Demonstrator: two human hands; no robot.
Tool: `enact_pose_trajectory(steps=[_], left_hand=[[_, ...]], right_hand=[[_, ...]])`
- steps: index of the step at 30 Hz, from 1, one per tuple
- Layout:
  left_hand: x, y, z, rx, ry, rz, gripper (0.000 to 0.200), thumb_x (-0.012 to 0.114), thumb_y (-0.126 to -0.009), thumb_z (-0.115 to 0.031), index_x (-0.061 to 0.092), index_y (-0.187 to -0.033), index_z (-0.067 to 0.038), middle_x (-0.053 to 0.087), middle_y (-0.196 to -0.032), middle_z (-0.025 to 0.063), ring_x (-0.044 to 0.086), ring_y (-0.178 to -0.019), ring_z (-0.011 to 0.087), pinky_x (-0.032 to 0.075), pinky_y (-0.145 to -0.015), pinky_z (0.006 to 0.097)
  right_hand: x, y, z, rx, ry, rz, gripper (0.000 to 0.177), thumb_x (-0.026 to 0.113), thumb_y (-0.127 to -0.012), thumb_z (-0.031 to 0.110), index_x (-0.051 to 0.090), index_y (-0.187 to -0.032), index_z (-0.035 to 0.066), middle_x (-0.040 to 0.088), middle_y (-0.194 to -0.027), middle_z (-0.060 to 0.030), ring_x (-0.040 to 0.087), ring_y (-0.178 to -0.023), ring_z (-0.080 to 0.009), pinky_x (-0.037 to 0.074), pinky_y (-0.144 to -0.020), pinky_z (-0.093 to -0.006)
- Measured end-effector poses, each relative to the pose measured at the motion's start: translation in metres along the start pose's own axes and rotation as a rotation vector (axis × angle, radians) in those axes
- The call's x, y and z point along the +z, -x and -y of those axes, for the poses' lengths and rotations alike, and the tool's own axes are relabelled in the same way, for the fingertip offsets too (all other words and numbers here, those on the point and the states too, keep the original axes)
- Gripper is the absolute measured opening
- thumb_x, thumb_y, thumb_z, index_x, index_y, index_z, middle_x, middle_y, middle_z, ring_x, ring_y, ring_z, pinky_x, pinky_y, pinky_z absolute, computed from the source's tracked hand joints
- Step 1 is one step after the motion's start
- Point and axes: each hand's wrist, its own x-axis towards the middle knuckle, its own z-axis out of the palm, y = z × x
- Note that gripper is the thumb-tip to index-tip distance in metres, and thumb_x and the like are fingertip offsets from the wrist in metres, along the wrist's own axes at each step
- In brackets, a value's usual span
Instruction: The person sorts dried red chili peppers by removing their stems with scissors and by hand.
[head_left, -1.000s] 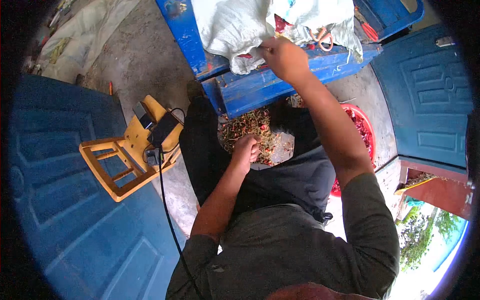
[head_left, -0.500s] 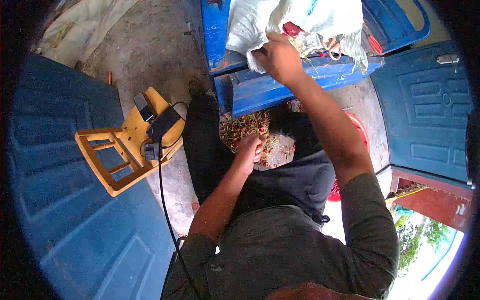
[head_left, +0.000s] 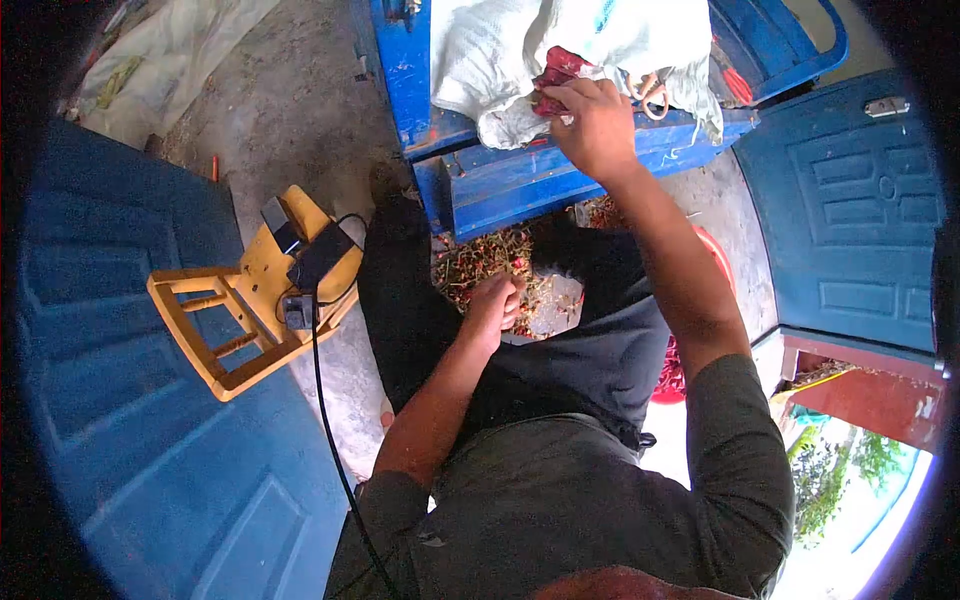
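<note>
At the mouth of a white woven sack (head_left: 490, 60), my right hand (head_left: 595, 125) has its fingers curled on dark red material (head_left: 562, 72). The sack lies on a blue metal cart (head_left: 540, 185). Scissors with pale pink handles (head_left: 652, 95) rest just right of that hand. Low between my legs, my left hand (head_left: 494, 310) is closed; what it holds, if anything, is hidden. Beneath and around it are small red pieces and dry stems (head_left: 485, 258), beside a pale sheet or tray (head_left: 556, 305).
A wooden chair (head_left: 225, 350) with black devices and a cable stands at left, near a blue door (head_left: 150, 370). Behind my right leg is a red basin (head_left: 668, 385) with red contents. Another blue door (head_left: 850, 200) stands at right.
My right hand has moved right from the sack's edge onto the red material, more of which now shows. My left hand stays closed in nearly the same place. The view has shifted slightly.
</note>
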Motion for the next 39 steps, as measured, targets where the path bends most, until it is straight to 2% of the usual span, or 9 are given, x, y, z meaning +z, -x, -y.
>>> enact_pose_trajectory(steps=[10,16,18,22,26,30,33,36,39], left_hand=[[0.0,-0.002,0.001,0.009,0.001,-0.044,0.013,0.048,-0.092,-0.015,0.059,-0.089,-0.008,0.038,-0.058,-0.0068,0.028,-0.043,0.0042,0.019,-0.038,0.024],[-0.002,-0.003,0.004,-0.018,0.018,-0.04,0.014,0.05,-0.091,-0.011,0.061,-0.095,-0.004,0.038,-0.058,-0.0061,0.029,-0.043,0.0056,0.021,-0.038,0.0253],[-0.002,-0.004,0.004,-0.005,0.018,-0.025,0.014,0.05,-0.091,-0.011,0.061,-0.095,-0.004,0.038,-0.058,-0.0062,0.029,-0.043,0.0055,0.021,-0.038,0.0253],[-0.003,-0.003,0.005,-0.005,-0.007,-0.026,0.015,0.05,-0.095,-0.017,0.06,-0.092,-0.007,0.038,-0.058,-0.0062,0.029,-0.043,0.0052,0.02,-0.038,0.0248],[0.001,-0.003,0.003,-0.009,-0.017,-0.06,0.019,0.05,-0.098,-0.021,0.059,-0.089,-0.008,0.039,-0.057,-0.0062,0.029,-0.042,0.0049,0.02,-0.038,0.0241],[0.002,-0.008,0.007,-0.047,-0.018,-0.05,0.021,0.048,-0.099,-0.022,0.06,-0.09,-0.007,0.045,-0.059,-0.0046,0.036,-0.042,0.0063,0.027,-0.038,0.0242],[0.005,-0.014,0.014,0.062,-0.076,-0.195,0.021,0.048,-0.098,-0.021,0.061,-0.094,-0.005,0.056,-0.068,0.0009,0.051,-0.051,0.011,0.038,-0.042,0.0265],[-0.005,-0.012,0.013,0.176,-0.116,-0.153,0.021,0.048,-0.096,-0.02,0.062,-0.098,-0.004,0.062,-0.079,0.0067,0.062,-0.065,0.0161,0.048,-0.051,0.029],[-0.01,-0.012,0.005,0.035,-0.025,-0.197,0.021,0.051,-0.095,-0.021,0.062,-0.098,-0.004,0.063,-0.082,0.0075,0.064,-0.07,0.0168,0.051,-0.057,0.0313]], right_hand=[[0.022,0.003,-0.005,0.159,-0.279,0.138,0.038,0.074,-0.084,0.019,0.064,-0.121,0.015,0.067,-0.106,-0.0109,0.066,-0.092,-0.0342,0.054,-0.077,-0.0446],[0.026,0.024,-0.015,0.175,-0.668,-0.106,0.029,0.069,-0.091,0.009,0.064,-0.12,0.008,0.068,-0.102,-0.0072,0.063,-0.075,-0.0172,0.052,-0.069,-0.0308],[0.03,0.029,-0.021,0.448,-1.03,-0.002,0.028,0.068,-0.093,0.01,0.064,-0.12,0.004,0.066,-0.096,-0.0019,0.057,-0.071,-0.0093,0.049,-0.066,-0.0257],[0.001,0.043,-0.011,0.602,-1.319,0.008,0.029,0.069,-0.092,0.012,0.065,-0.12,0.003,0.065,-0.091,-0.0004,0.059,-0.076,-0.0088,0.048,-0.066,-0.0242],[-0.029,0.094,0.015,0.785,-1.518,0.333,0.031,0.063,-0.094,0.01,0.061,-0.123,0.001,0.067,-0.091,-0.0047,0.062,-0.073,-0.0133,0.054,-0.07,-0.0268],[-0.003,0.183,0.046,0.879,-1.684,0.85,0.032,0.063,-0.093,0.009,0.06,-0.124,0.001,0.07,-0.099,-0.0072,0.067,-0.084,-0.0172,0.057,-0.077,-0.0316],[0.021,0.232,0.073,0.872,-1.762,0.966,0.031,0.069,-0.091,0.012,0.066,-0.121,0.004,0.071,-0.102,-0.007,0.069,-0.088,-0.017,0.056,-0.08,-0.0305],[0.018,0.237,0.097,0.773,-1.609,0.774,0.029,0.075,-0.088,0.015,0.069,-0.115,0.005,0.071,-0.106,-0.0069,0.069,-0.093,-0.0165,0.055,-0.082,-0.0317],[0.017,0.229,0.102,0.222,-1.315,0.353,0.032,0.08,-0.08,0.016,0.071,-0.11,0.008,0.07,-0.112,-0.0119,0.066,-0.107,-0.0281,0.051,-0.092,-0.0404]])
